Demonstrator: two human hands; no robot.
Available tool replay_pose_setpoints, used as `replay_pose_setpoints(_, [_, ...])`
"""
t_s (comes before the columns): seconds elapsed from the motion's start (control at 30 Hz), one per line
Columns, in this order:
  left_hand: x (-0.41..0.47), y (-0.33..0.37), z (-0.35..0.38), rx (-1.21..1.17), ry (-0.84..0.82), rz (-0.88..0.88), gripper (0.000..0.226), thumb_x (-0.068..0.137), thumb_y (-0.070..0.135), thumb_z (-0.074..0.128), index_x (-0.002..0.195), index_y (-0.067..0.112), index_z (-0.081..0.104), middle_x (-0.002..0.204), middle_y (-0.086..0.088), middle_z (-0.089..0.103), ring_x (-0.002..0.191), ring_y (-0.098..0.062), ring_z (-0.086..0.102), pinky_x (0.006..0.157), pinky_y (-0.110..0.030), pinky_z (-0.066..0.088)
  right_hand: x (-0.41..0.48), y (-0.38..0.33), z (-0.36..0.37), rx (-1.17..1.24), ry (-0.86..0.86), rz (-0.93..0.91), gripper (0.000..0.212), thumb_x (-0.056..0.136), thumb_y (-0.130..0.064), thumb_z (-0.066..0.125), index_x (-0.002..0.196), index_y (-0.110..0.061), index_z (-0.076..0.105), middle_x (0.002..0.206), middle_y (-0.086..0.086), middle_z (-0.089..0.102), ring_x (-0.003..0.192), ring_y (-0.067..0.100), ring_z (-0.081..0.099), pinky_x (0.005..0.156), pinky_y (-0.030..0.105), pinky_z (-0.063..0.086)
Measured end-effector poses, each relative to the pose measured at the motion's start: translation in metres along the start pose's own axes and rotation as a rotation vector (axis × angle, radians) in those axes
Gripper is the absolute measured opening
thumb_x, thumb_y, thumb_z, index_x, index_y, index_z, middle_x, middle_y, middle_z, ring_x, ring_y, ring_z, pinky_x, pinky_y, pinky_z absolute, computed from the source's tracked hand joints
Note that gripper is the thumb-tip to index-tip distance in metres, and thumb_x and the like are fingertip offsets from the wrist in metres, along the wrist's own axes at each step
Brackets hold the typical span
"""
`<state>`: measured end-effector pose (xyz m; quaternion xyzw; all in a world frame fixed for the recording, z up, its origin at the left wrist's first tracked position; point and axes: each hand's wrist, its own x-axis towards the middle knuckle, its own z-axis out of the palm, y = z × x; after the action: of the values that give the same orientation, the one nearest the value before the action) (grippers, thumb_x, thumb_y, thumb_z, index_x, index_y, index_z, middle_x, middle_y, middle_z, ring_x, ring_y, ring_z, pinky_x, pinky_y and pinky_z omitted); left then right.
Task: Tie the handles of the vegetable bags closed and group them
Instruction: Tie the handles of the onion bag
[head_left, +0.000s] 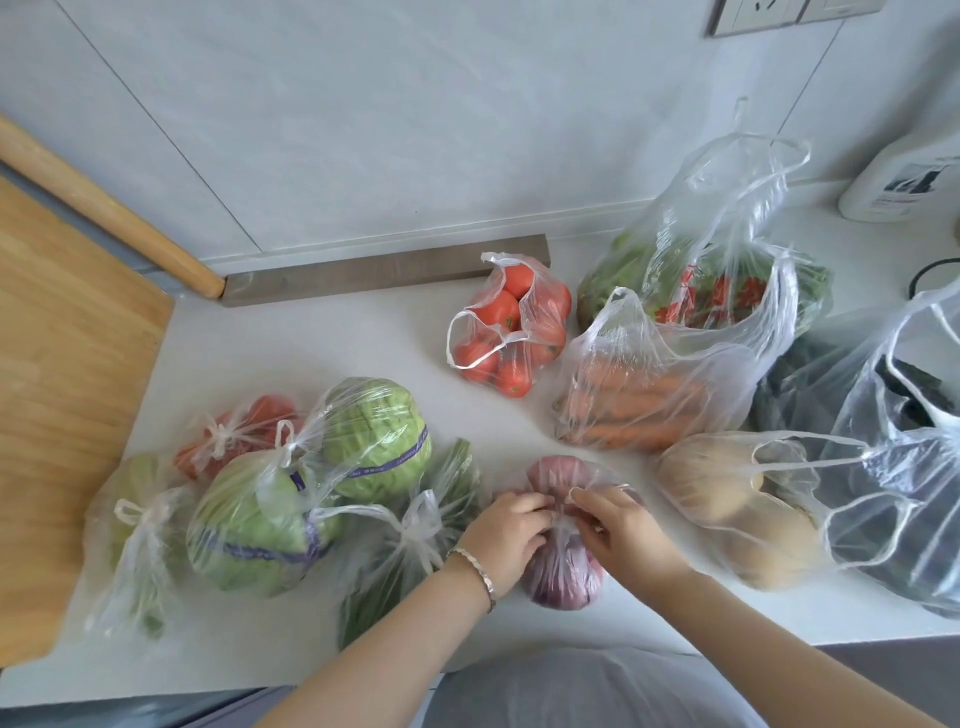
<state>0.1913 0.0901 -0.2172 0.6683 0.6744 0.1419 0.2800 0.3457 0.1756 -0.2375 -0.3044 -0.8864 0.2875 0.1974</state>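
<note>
Left hand (511, 532) and right hand (618, 525) meet over the clear thin plastic bag of purple-red onions (563, 564) at the near middle of the white countertop (311, 343). Both hands have fingers curled in, each pinching the bag's gathered handles at the twisted neck between them; left wrist wears a silver bracelet (480, 569). The onion bag sits under the hands, touching both.

Just left of the left hand lies a clear bag of long green vegetables (410, 551), handles knotted. Further left, grouped close and touching: a knotted clear bag with a round green cabbage with a purple band (254, 530), a second clear bag with a similar cabbage (379, 441), a knotted clear bag of red-orange produce (234, 431) behind them, and a knotted clear bag of pale green vegetables (140, 530) at the far left, beside the light wooden board (67, 364).

Right of the right hand, a clear bag of tan potatoes (737, 509), handles loose. Behind it a clear bag of orange carrots (639, 395), open. Further back, a clear bag of red tomatoes (509, 327), handle loops untied, standing apart. Back right, a tall open clear bag of leafy greens with a red-printed pack (711, 291). Far right, a clear bag with dark contents (893, 519), handles loose, contents unclear.
</note>
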Motion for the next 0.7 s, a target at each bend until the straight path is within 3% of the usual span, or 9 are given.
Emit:
replay_pose_setpoints(0.1, [0.001,-0.007,0.011,0.011,0.028,-0.045,0.030,0.082,0.020,0.046,0.088,0.007,0.072,0.091,-0.009,0.069,0.082,-0.028,0.064,0.072,-0.032,0.057,0.002,-0.001,0.003,-0.089,0.011,-0.020,0.038,0.061,-0.007,0.071,0.091,-0.021,0.053,0.064,0.001,0.065,0.063,0.012,0.056,0.064,0.018,0.040])
replay_pose_setpoints(0.13, [0.003,-0.004,0.012,-0.009,0.039,-0.064,0.032,0.083,0.022,0.045,0.086,0.006,0.072,0.088,-0.010,0.068,0.081,-0.028,0.063,0.071,-0.032,0.057,0.002,-0.001,0.004,-0.102,0.007,-0.014,0.038,0.060,-0.007,0.072,0.091,-0.021,0.054,0.064,0.000,0.065,0.060,0.014,0.057,0.063,0.018,0.040])
replay_pose_setpoints(0.23, [0.009,0.001,0.010,-0.148,0.133,-0.154,0.025,0.088,0.014,0.052,0.106,0.004,0.067,0.104,-0.013,0.063,0.096,-0.025,0.057,0.089,-0.025,0.046,0.007,-0.007,0.000,0.015,-0.040,0.141,0.026,0.067,-0.003,0.064,0.086,-0.018,0.056,0.066,0.002,0.067,0.059,0.020,0.059,0.060,0.021,0.042])
replay_pose_setpoints(0.3, [0.010,0.003,-0.001,-0.371,0.247,-0.294,0.025,0.087,0.015,0.058,0.111,0.014,0.063,0.091,-0.006,0.062,0.079,-0.014,0.055,0.073,-0.011,0.042,0.015,-0.014,-0.014,0.274,-0.051,0.428,0.016,0.082,-0.003,0.059,0.093,-0.014,0.059,0.076,0.009,0.068,0.068,0.026,0.060,0.068,0.032,0.047])
replay_pose_setpoints(0.37, [0.015,0.005,-0.012,-0.779,0.329,-0.481,0.022,0.089,0.015,0.055,0.110,0.022,0.059,0.076,0.000,0.059,0.061,-0.010,0.047,0.057,-0.014,0.039,0.022,-0.017,-0.033,0.749,0.018,0.705,0.021,0.090,-0.004,0.051,0.107,-0.014,0.059,0.078,0.011,0.067,0.074,0.025,0.063,0.077,0.033,0.052])
replay_pose_setpoints(0.43, [0.018,0.008,-0.021,-1.194,0.393,-0.588,0.023,0.093,0.009,0.047,0.110,0.018,0.060,0.073,-0.001,0.064,0.047,-0.005,0.041,0.048,-0.015,0.033,0.025,-0.021,-0.045,1.141,0.138,0.819,0.024,0.094,-0.002,0.043,0.103,-0.013,0.062,0.064,0.006,0.058,0.066,0.021,0.057,0.075,0.030,0.052])
replay_pose_setpoints(0.5, [0.017,0.008,-0.024,-0.987,0.328,-0.538,0.027,0.095,0.007,0.041,0.115,0.012,0.059,0.069,-0.001,0.063,0.040,-0.001,0.037,0.044,-0.013,0.031,0.023,-0.021,-0.047,1.259,0.172,0.871,0.027,0.095,0.000,0.039,0.103,-0.012,0.062,0.057,0.002,0.040,0.058,0.016,0.041,0.067,0.027,0.043])
replay_pose_setpoints(0.6, [0.012,0.008,-0.024,-0.375,0.095,-0.304,0.031,0.096,0.012,0.041,0.122,0.012,0.056,0.081,-0.002,0.066,0.053,0.002,0.047,0.054,-0.009,0.037,0.016,-0.017,-0.037,1.102,0.152,0.930,0.026,0.094,0.002,0.041,0.110,-0.006,0.059,0.053,-0.001,0.031,0.053,0.014,0.031,0.055,0.025,0.033])
replay_pose_setpoints(0.7, [0.017,0.017,-0.023,-0.361,0.089,-0.277,0.031,0.091,0.016,0.053,0.119,0.006,0.059,0.092,-0.010,0.064,0.063,0.000,0.046,0.067,-0.010,0.035,0.017,-0.016,-0.034,0.888,0.188,0.927,0.027,0.093,0.000,0.043,0.112,-0.010,0.061,0.047,-0.004,0.038,0.051,0.015,0.034,0.055,0.028,0.036])
